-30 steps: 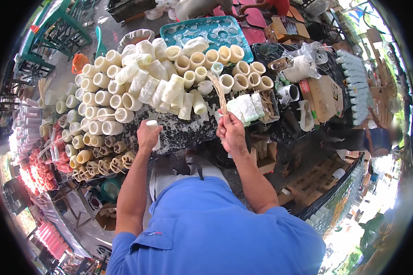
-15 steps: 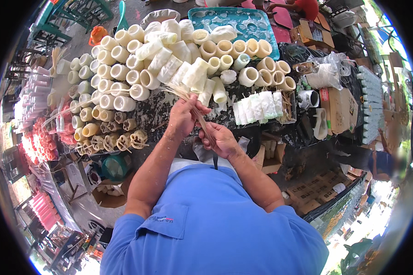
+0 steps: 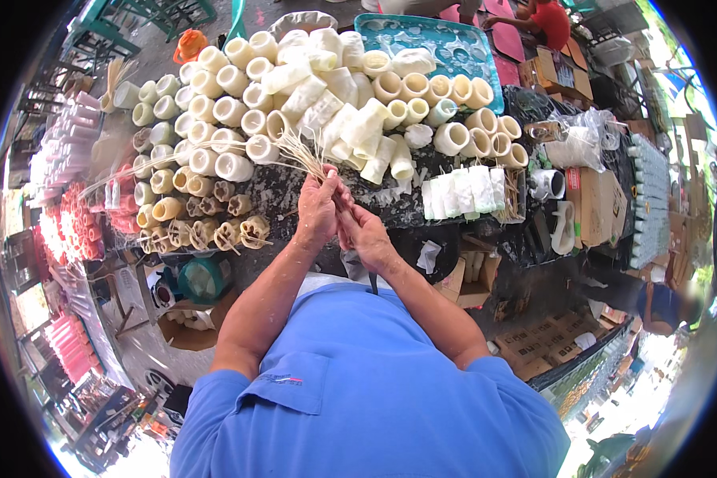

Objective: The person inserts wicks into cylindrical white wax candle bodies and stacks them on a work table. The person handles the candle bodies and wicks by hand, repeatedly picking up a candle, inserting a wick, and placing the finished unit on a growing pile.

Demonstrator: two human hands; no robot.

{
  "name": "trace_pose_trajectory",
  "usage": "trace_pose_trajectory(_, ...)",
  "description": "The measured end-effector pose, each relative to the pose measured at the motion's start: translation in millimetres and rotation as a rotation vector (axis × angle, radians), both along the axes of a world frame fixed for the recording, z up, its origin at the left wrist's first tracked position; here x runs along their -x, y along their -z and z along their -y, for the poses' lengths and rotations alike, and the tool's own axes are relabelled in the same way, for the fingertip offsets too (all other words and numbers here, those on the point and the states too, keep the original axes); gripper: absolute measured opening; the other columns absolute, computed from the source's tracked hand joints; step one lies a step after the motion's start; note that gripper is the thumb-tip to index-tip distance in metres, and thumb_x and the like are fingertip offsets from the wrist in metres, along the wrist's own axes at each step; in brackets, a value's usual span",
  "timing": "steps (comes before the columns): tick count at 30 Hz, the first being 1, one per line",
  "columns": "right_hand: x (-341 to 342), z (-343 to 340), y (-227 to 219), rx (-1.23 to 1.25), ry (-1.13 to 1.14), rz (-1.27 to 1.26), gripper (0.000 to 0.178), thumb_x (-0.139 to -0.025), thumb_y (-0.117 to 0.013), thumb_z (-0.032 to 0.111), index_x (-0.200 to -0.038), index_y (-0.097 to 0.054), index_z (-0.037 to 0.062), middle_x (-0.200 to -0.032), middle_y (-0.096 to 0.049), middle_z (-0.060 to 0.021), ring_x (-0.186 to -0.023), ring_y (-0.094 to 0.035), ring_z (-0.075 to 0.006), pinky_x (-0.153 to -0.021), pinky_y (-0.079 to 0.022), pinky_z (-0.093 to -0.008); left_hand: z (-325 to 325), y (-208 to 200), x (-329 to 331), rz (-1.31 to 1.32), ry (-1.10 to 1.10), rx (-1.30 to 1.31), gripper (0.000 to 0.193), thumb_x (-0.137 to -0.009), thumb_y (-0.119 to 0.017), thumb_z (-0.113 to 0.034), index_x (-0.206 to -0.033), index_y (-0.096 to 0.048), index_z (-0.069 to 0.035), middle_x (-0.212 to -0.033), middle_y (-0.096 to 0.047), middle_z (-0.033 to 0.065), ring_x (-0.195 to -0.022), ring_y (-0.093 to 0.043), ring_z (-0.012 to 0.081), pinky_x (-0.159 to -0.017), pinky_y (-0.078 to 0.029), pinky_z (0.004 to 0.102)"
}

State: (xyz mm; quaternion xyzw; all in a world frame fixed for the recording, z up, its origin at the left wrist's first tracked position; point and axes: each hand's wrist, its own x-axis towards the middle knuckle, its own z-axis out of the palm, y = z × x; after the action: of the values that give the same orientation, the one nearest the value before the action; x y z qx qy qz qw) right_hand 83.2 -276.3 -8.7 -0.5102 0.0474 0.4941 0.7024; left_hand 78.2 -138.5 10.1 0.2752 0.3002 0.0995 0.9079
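Pale straw strands [image 3: 299, 151]: a thin bundle, fanned out at the far end, running from between the two hands up and left over the moulds; a few long single strands trail off leftward across the table.
Left hand [image 3: 317, 209]: raised over the near edge of the dark table [image 3: 279, 199]; fingers curled tight around the lower end of the strand bundle, thumb pressed on top.
Right hand [image 3: 364, 231]: just beside the left hand and touching it; fingers bent inward toward the same bundle end. Whether they pinch the strands or only rest against the left hand, cannot tell.
Cream cylinder moulds [image 3: 239, 119]: many short tubes, some upright with open mouths, some tipped on their sides, filling the far half of the table beyond the hands.
Small tan flower-shaped moulds [image 3: 215, 233]: a row at the near left of the table, left of the left hand.
White wrapped candles [image 3: 462, 191]: a tight upright row to the right of the hands, well apart from them.
Teal tray [image 3: 430, 40]: at the far edge, behind the cylinders.
Blue shirt [image 3: 358, 382]: the person's own, filling the lower centre of view.
Cardboard box [image 3: 470, 283]: below the table edge, right of the right forearm.
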Motion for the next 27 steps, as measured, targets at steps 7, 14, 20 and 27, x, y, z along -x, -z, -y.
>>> trace_pose_trajectory(7, 23.7, 0.5, 13.1, 0.456, -0.402, 0.579, 0.032, -0.11, -0.051, 0.029, -0.098, -0.065, 0.003, -0.074, -0.064, -0.0152, -0.069, -0.063, -0.0318, -0.068, -0.049, -0.0466, -38.4, 14.5, 11.2, -0.156, -0.078, -0.046, 0.015, -0.11, -0.061, -0.024, -0.104, -0.058, -0.011, -0.068, -0.042, -0.0047, -0.055, -0.041, 0.0092, -0.049, -0.035, 0.0272)
trace_pose_trajectory(14, 31.5, -6.6, 11.1, 0.359, -0.544, 0.615, 0.034, -0.112, -0.051, 0.036, -0.108, -0.064, 0.0046, -0.083, -0.066, -0.0128, -0.075, -0.065, -0.0326, -0.07, -0.05, -0.0468, -58.9, 28.2, 21.4, -0.212, -0.014, -0.045, 0.032, -0.112, -0.058, -0.039, -0.093, -0.056, -0.013, -0.059, -0.034, -0.0068, -0.043, -0.03, 0.0078, -0.04, -0.023, 0.0274)
trace_pose_trajectory(20, 35.8, -30.2, 34.9, 0.158, -0.2, 0.185, 0.042, -0.115, -0.046, 0.044, -0.111, -0.065, 0.0069, -0.08, -0.055, 0.0033, -0.071, -0.05, -0.0102, -0.066, -0.046, -0.0335, -51.7, 24.6, 2.4, -0.268, 0.062, -0.162, 0.03, -0.107, -0.067, -0.032, -0.091, -0.056, -0.009, -0.057, -0.039, -0.0061, -0.04, -0.032, 0.0077, -0.038, -0.024, 0.028)
trace_pose_trajectory(27, 25.9, -12.2, 52.0, 0.271, -0.316, 0.349, 0.036, -0.116, -0.044, 0.035, -0.103, -0.065, 0.0074, -0.077, -0.053, 0.0028, -0.068, -0.048, -0.0088, -0.062, -0.043, -0.0296, -69.1, 27.3, -25.4, -0.249, 0.117, -0.289, 0.029, -0.105, -0.07, -0.031, -0.096, -0.056, -0.007, -0.056, -0.034, -0.0072, -0.04, -0.027, 0.007, -0.039, -0.023, 0.0281)
